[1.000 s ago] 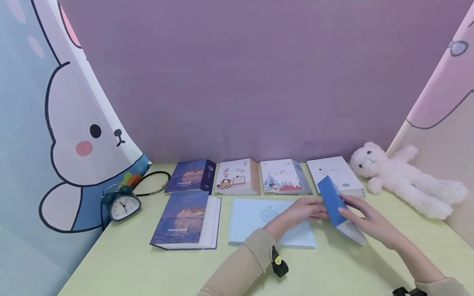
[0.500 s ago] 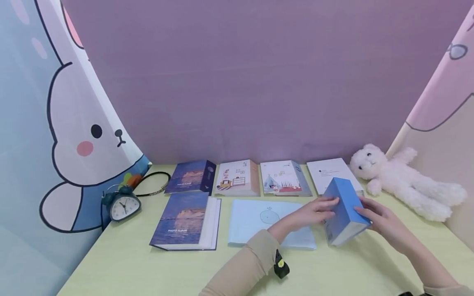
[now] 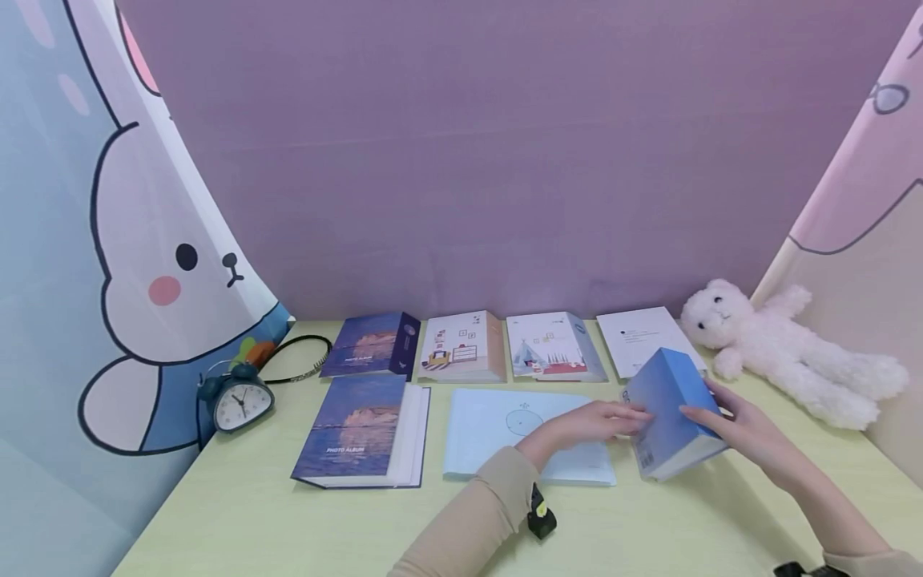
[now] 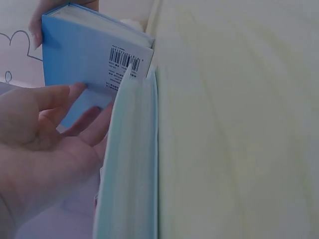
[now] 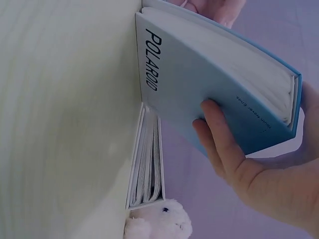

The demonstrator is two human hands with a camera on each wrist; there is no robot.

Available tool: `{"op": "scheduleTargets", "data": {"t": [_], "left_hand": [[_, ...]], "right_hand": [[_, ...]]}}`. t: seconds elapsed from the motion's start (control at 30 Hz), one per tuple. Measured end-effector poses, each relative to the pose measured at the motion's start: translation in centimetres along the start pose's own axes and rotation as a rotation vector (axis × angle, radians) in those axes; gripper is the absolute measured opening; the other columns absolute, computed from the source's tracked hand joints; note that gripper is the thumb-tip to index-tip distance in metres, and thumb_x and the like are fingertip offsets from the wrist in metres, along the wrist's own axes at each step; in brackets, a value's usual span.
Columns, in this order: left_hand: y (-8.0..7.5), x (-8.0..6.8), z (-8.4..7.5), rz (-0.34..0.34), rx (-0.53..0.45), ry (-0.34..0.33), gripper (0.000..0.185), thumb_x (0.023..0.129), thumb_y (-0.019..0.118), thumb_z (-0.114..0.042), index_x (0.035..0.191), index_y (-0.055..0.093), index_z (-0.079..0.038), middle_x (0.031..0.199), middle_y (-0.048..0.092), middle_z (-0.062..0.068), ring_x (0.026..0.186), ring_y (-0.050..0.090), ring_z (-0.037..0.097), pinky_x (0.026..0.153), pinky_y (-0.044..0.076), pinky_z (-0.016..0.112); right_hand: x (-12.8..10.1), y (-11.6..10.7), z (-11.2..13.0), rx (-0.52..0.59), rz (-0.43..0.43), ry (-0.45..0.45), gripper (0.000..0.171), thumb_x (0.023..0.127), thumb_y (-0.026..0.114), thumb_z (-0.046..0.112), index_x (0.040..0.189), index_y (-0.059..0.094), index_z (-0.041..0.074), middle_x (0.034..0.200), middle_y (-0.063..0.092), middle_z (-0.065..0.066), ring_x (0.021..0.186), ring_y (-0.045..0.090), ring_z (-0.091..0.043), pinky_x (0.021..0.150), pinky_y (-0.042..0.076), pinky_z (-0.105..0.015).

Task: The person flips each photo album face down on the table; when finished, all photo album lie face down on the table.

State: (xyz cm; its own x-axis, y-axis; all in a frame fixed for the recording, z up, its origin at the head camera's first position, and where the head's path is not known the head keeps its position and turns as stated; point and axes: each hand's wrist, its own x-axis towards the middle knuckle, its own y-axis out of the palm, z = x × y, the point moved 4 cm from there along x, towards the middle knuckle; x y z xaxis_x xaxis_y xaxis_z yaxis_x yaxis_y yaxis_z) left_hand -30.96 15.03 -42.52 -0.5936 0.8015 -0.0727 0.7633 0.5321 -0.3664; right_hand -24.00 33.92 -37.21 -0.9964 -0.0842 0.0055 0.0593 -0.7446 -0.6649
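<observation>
A thick blue book (image 3: 671, 409) stands tilted on one edge on the pale green table (image 3: 288, 529), between both hands. My left hand (image 3: 613, 418) lays straight fingers against its barcode face (image 4: 79, 55). My right hand (image 3: 735, 425) grips the other side, fingers on the cover printed POLAROID (image 5: 199, 99) and thumb behind the page edge. In the right wrist view the right hand (image 5: 249, 169) wraps the book's upper end. The left hand (image 4: 55, 129) hovers over a flat light blue album (image 3: 497, 429), also seen in the left wrist view (image 4: 129, 164).
A white book (image 3: 638, 336) lies just behind the blue one, and a white plush bear (image 3: 779, 344) lies at the right. Two picture-cover books (image 3: 461, 346) and two navy photo albums (image 3: 360, 429) lie to the left. An alarm clock (image 3: 236, 398) and a black headband (image 3: 299, 361) sit far left.
The blue book has turned from a steep, edge-on stand to a lower tilt, its broad cover now facing up. Both hands stayed on it and shifted slightly right.
</observation>
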Motion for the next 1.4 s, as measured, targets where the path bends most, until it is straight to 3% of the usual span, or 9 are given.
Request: {"op": "scheduleTargets", "data": {"t": [0.17,0.27,0.5,0.63,0.77,0.93,1.03,1.17,1.4], "left_hand": [[-0.5,0.0,0.8,-0.04,0.015,0.001,0.037,0.099,0.047,-0.027,0.135,0.052,-0.024,0.139,0.05,-0.009,0.116,0.055,0.005,0.091,0.047,0.02],[-0.7,0.0,1.2,-0.052,0.017,0.005,0.036,0.099,0.047,-0.025,0.135,0.053,-0.023,0.138,0.051,-0.009,0.118,0.052,0.003,0.092,0.047,0.018],[-1.0,0.3,1.7,-0.06,-0.012,-0.02,0.036,0.097,0.051,-0.024,0.133,0.054,-0.021,0.136,0.053,-0.007,0.115,0.056,0.004,0.089,0.048,0.018],[-1.1,0.5,1.9,-0.086,-0.071,-0.038,0.036,0.096,0.052,-0.02,0.132,0.055,-0.015,0.135,0.055,-0.004,0.111,0.058,0.005,0.086,0.05,0.018],[-1.4,0.3,1.9,-0.128,-0.018,-0.028,0.038,0.093,0.056,-0.012,0.132,0.055,-0.013,0.132,0.057,-0.002,0.11,0.058,0.005,0.088,0.048,0.017],[-1.4,0.0,1.7,-0.149,0.055,-0.027,0.041,0.09,0.06,-0.009,0.131,0.056,-0.013,0.13,0.059,0.0,0.112,0.057,0.007,0.094,0.045,0.018],[-1.3,0.0,1.7,-0.153,0.056,-0.043,0.042,0.089,0.062,-0.008,0.13,0.057,-0.014,0.128,0.06,-0.001,0.111,0.059,0.007,0.093,0.045,0.018],[-1.3,0.0,1.7,-0.158,0.05,-0.055,0.041,0.088,0.063,-0.01,0.129,0.058,-0.016,0.128,0.061,-0.003,0.106,0.061,0.005,0.093,0.046,0.019],[-1.3,0.1,1.8,-0.168,0.08,-0.063,0.038,0.088,0.065,-0.017,0.125,0.061,-0.02,0.122,0.062,-0.007,0.082,0.059,0.0,0.086,0.046,0.018]], "right_hand": [[0.0,-0.2,-0.7,-0.032,-0.014,0.001,0.077,0.096,0.052,0.032,0.145,0.012,-0.012,0.14,0.028,-0.041,0.118,0.047,-0.041,0.072,0.047,-0.016],[0.0,-0.5,-1.3,-0.079,-0.004,0.018,0.077,0.095,0.053,0.034,0.144,0.016,-0.013,0.139,0.03,-0.04,0.113,0.052,-0.025,0.072,0.046,-0.015],[0.2,-1.4,-2.3,-0.158,0.083,0.092,0.08,0.096,0.048,0.041,0.141,0.017,-0.018,0.136,0.034,-0.041,0.111,0.051,-0.038,0.076,0.048,-0.033],[0.2,-1.8,-2.7,-0.175,0.093,0.118,0.08,0.094,0.05,0.043,0.141,0.021,-0.016,0.13,0.044,-0.037,0.099,0.058,-0.027,0.071,0.048,-0.03],[0.2,-2.0,-3.1,-0.169,0.083,0.12,0.078,0.094,0.052,0.042,0.141,0.025,-0.014,0.126,0.049,-0.035,0.094,0.058,-0.018,0.071,0.047,-0.029],[0.0,-2.1,-4.0,-0.155,0.107,0.125,0.075,0.095,0.051,0.041,0.139,0.028,-0.014,0.135,0.037,-0.04,0.107,0.055,-0.039,0.079,0.049,-0.041],[0.0,-2.3,-4.5,-0.15,0.136,0.137,0.072,0.096,0.048,0.041,0.14,0.029,-0.013,0.139,0.032,-0.039,0.112,0.054,-0.037,0.081,0.05,-0.042],[-0.1,-2.3,-4.9,-0.113,0.185,0.151,0.07,0.097,0.046,0.039,0.14,0.029,-0.014,0.136,0.039,-0.036,0.105,0.059,-0.024,0.079,0.051,-0.037],[-0.3,-1.7,-5.5,-0.06,0.275,0.181,0.07,0.098,0.045,0.037,0.138,0.028,-0.018,0.131,0.045,-0.037,0.108,0.058,-0.041,0.087,0.048,-0.052]]}}
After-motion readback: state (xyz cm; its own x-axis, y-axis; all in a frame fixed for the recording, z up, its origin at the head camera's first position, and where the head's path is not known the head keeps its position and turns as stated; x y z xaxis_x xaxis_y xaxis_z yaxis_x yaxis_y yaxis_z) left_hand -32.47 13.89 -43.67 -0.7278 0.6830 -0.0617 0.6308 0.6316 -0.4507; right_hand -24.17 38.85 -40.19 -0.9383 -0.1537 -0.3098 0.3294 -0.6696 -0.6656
